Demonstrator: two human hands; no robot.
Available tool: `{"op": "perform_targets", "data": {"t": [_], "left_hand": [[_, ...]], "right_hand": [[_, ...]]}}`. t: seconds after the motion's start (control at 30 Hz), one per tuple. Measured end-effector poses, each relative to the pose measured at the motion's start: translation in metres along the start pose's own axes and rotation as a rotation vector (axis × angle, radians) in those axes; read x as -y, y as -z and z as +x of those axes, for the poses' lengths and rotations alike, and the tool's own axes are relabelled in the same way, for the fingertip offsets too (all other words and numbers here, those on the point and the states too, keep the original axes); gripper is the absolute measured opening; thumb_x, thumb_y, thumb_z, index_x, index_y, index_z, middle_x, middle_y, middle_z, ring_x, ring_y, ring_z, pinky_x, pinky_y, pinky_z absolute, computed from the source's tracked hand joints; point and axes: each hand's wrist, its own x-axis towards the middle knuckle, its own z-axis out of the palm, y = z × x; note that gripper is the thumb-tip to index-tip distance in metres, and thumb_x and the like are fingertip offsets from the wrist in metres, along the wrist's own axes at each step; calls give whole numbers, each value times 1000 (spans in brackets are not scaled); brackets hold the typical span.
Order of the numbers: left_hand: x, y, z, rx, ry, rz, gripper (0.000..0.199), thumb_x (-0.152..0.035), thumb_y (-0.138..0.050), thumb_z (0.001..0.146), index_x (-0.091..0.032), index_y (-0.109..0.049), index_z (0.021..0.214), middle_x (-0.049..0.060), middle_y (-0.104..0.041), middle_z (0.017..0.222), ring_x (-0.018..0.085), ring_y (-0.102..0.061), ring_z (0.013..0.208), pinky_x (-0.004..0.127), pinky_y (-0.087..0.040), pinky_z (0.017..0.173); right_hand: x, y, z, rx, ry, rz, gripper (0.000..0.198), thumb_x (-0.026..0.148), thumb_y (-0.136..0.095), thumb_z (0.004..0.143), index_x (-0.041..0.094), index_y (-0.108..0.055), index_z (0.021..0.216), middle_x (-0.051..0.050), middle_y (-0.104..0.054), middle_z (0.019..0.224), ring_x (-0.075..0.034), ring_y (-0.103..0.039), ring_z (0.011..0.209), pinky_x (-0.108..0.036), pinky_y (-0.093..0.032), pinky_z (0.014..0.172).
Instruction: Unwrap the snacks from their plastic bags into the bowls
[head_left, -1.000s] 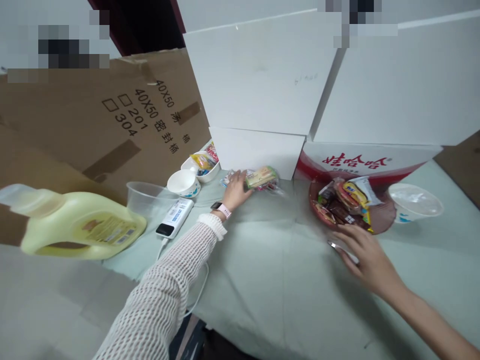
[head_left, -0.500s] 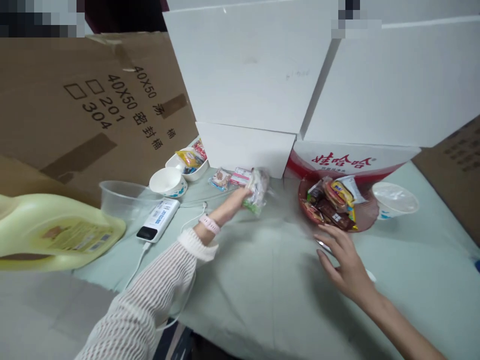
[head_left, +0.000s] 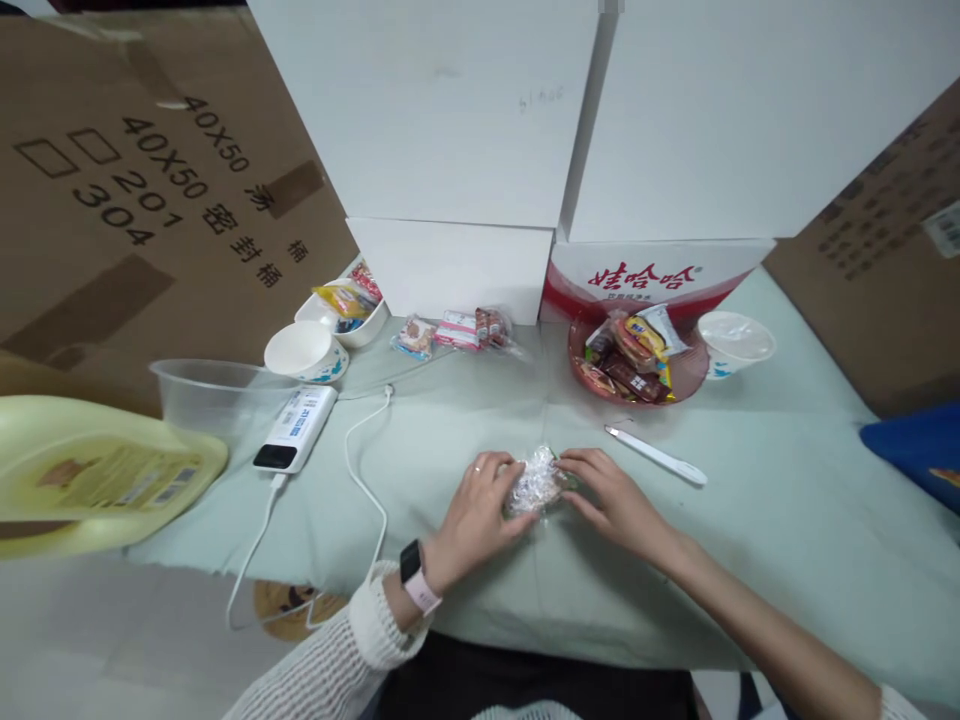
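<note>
A crinkled clear plastic packet [head_left: 536, 482] with some green on it lies at the front middle of the table. My left hand [head_left: 480, 505], with a watch on its wrist, grips its left side between thumb and fingers. On the packet's right edge, the thumb and fingers of my right hand [head_left: 611, 497] close on the plastic. What is inside the wrapper I cannot make out. Beyond my right hand lies a slim white tool [head_left: 660, 458] with a metal tip. Farther back sit a pink-and-white packet [head_left: 457, 330], a clear snack packet [head_left: 415, 338] and brown-wrapped snacks [head_left: 491, 326].
A reddish bowl [head_left: 697, 385] of snacks stands back right, beside a white tub [head_left: 739, 345]. On the left are a white paper bowl [head_left: 304, 350], a snack tray [head_left: 367, 328], a clear container [head_left: 217, 400], a cabled power bank [head_left: 300, 425] and a yellow jug [head_left: 112, 480].
My left hand has brought the clear packet from the back row toward me. My right hand has left its place over the white tool and now holds the packet too.
</note>
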Motion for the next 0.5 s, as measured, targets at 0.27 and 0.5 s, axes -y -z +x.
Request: {"op": "perform_targets", "data": {"t": [0.27, 0.5], "left_hand": [[1, -20, -17, -62, -84, -73, 15, -17, -50, 86, -19, -57, 99, 10, -57, 119, 23, -51, 115, 45, -39, 100], [7, -11, -23, -196, 141, -399, 8, -21, -46, 86, -19, -51, 81, 12, -51, 128, 24, -44, 123, 45, -35, 102]], "right_hand": [[11, -19, 13, 93, 40, -87, 14, 16, -44, 86, 19, -55, 79, -7, -57, 81, -20, -53, 76, -32, -47, 65], [5, -7, -22, -175, -260, 248, 15, 28, -42, 88, 21, -48, 75, -3, -56, 73, -15, -53, 67, -27, -46, 62]]}}
